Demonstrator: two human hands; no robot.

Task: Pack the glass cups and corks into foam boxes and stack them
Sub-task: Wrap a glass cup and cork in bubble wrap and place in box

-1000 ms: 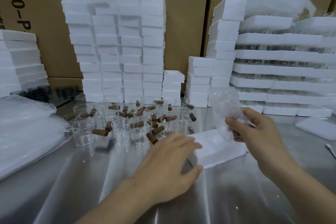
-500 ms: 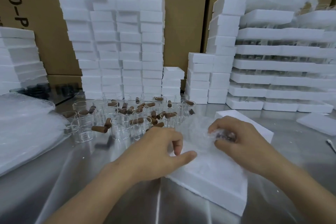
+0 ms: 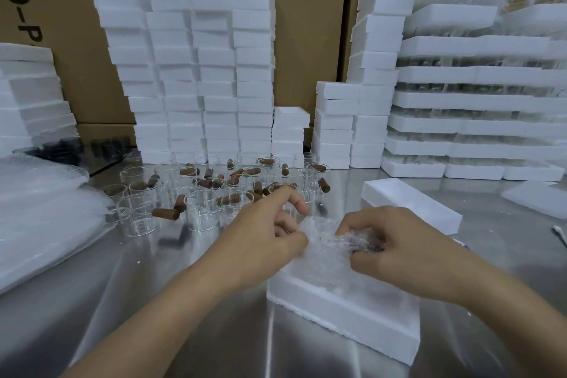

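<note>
Tall foam stacks (image 3: 196,70) are ranged along the back against cardboard cartons (image 3: 306,24), and a foam slab (image 3: 411,205) is lying just behind the right hand (image 3: 395,245). Clear glass cups (image 3: 138,215) and brown corks (image 3: 164,213) are crowded on the steel tabletop (image 3: 153,301), right behind the left hand (image 3: 264,242). Nearest, a white foam box (image 3: 346,313) is set down. Over it a bubble-wrap bundle (image 3: 322,242), something dark inside, is pinched at its edge by the left hand and clasped by the curled right.

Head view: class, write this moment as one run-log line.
left hand: pinches bubble wrap | right hand: grips bubble wrap | foam box: under the wrap | glass cups, corks: loose behind hands
</note>
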